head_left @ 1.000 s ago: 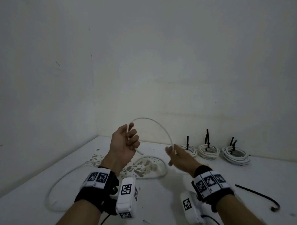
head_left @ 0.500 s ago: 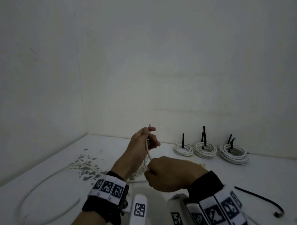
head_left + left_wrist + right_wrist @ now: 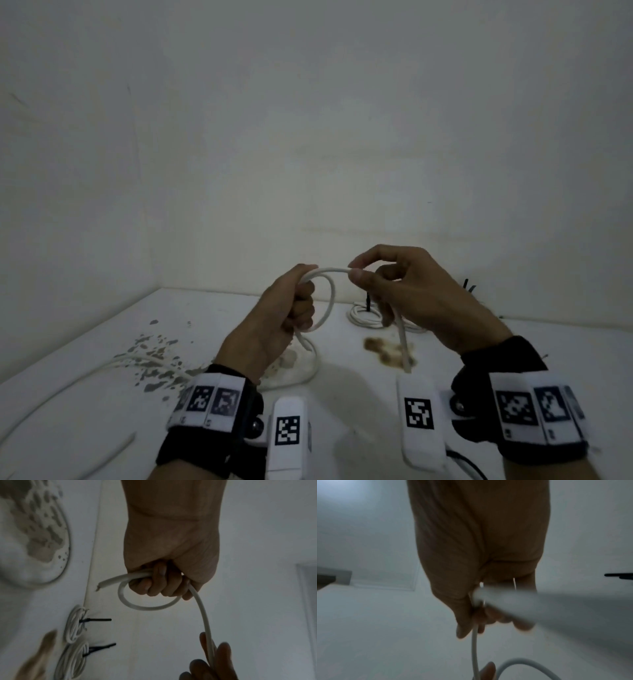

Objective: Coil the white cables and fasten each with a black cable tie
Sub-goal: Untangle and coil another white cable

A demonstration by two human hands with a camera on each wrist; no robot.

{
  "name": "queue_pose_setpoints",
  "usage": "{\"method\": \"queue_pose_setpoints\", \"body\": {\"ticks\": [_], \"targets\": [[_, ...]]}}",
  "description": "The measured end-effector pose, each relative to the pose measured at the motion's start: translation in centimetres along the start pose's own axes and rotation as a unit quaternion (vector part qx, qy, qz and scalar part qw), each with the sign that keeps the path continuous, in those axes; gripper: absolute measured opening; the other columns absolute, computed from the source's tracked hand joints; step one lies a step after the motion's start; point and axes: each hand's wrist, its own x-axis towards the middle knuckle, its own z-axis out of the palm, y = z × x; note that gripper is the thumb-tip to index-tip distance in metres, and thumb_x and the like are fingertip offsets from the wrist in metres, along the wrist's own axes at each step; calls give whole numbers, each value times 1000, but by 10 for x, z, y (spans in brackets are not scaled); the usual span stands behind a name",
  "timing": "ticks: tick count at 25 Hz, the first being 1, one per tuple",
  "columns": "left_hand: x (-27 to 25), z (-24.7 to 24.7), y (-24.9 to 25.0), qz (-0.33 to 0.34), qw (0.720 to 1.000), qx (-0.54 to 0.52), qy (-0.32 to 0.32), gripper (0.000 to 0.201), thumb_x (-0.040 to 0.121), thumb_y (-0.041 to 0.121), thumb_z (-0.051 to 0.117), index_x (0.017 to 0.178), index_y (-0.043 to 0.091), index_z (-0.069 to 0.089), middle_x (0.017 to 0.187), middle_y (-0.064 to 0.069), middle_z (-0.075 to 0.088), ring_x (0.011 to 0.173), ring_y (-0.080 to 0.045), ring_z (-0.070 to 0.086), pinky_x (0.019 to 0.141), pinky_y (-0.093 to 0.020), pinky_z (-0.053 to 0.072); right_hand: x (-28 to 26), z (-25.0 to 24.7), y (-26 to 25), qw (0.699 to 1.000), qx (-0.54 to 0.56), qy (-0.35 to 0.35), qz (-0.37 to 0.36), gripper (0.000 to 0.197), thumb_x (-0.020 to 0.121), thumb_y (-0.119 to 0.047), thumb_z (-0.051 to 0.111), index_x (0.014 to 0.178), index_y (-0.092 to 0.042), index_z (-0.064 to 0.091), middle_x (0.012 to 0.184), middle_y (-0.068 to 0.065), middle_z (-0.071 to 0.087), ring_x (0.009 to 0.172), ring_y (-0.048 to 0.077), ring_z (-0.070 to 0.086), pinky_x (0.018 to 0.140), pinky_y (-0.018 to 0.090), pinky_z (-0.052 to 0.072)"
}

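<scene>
While the head view lists one white cable (image 3: 327, 301) raised over the white table (image 3: 565, 349), the left hand (image 3: 281, 318) fists its first small loop and the right hand (image 3: 411, 294) pinches the run beside it, slack trailing down to the tabletop. Seen from the left wrist, item holds a springy round curve, cut end (image 3: 101, 586) free: light, semi-stiff, smooth-jacketed, probably best gripped where turns cross. From the right wrist, blurred, thumb and fingers (image 3: 488, 616) seem closed on the strand.
</scene>
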Motion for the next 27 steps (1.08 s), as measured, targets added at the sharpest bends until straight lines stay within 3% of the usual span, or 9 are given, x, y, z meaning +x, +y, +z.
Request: {"method": "queue_pose_setpoints", "body": {"ticks": [5, 10, 13, 15, 18, 20, 22, 24, 27], "targets": [[-7, 9, 3, -39, 990, -136, -2, 52, 94, 35, 47, 49, 24, 23, 39, 7, 11, 36, -11, 7, 43, -23, 9, 3, 1, 6, 1000, 12, 4, 11, 7, 85, -18, 77, 88, -24, 80, 75, 9, 71, 66, 19, 60, 72, 34, 53], [-6, 19, 9, -44, 981, -181, -58, 55, 97, 38, 44, 47, 25, 23, 36, 9, 11, 40, -12, 1, 36, -15, 12, 2, 11, 15, 991, 127, -6, 32, 12, 74, 3, 82, 83, -3, 77, 63, 12, 69, 56, 20, 66, 56, 26, 54], [-6, 27, 10, -40, 976, -196, -81, 59, 100, 42, 39, 45, 24, 25, 36, 8, 10, 40, -13, 0, 36, -18, 12, 9, 21, 18, 990, -35, 125, -49, 24, 67, -2, 87, 62, -14, 67, 48, 2, 61, 46, 19, 63, 50, 32, 56], [-7, 33, 11, -38, 975, -189, -112, 60, 101, 43, 37, 45, 24, 25, 34, 8, 13, 40, -13, 1, 36, -19, 14, 12, 31, 21, 952, -147, 248, -99, 41, 69, -2, 81, 52, -20, 49, 42, -9, 49, 40, 9, 51, 46, 31, 52], [-8, 39, 15, -21, 981, -138, -137, 59, 103, 41, 36, 47, 24, 24, 35, 8, 13, 35, -12, 5, 39, -22, 24, 14, 28, 25, 911, -189, 356, -92, 38, 77, -17, 81, 77, -20, 43, 53, -13, 45, 45, 4, 43, 43, 16, 33], [-7, 36, 16, -12, 985, -108, -130, 59, 102, 39, 39, 47, 25, 24, 37, 7, 12, 32, -10, 10, 46, -25, 35, 13, 25, 26, 902, -173, 394, -35, 48, 76, -29, 82, 95, -17, 40, 68, -5, 52, 56, 10, 51, 49, 21, 35], [-3, 31, 18, -11, 990, -84, -117, 60, 101, 38, 44, 46, 25, 25, 37, 7, 12, 32, -10, 11, 49, -26, 39, 15, 24, 27, 935, -96, 342, -9, 37, 80, -27, 77, 100, -15, 48, 78, 1, 61, 67, 21, 63, 60, 29, 49], [0, 22, 17, -30, 993, -68, -96, 60, 98, 38, 50, 44, 25, 26, 37, 8, 13, 31, -10, 11, 48, -25, 37, 14, 26, 25, 977, 78, 194, 52, 17, 86, -18, 74, 96, -6, 65, 68, 5, 65, 65, 25, 67, 68, 36, 57], [3, 7, 14, -52, 996, -53, -51, 57, 94, 38, 57, 46, 24, 30, 38, 8, 16, 31, -10, 12, 44, -24, 34, 10, 25, 18, 958, 236, 89, 137, 22, 79, -12, 78, 86, 8, 71, 54, 5, 52, 54, 19, 54, 79, 43, 56]]}}
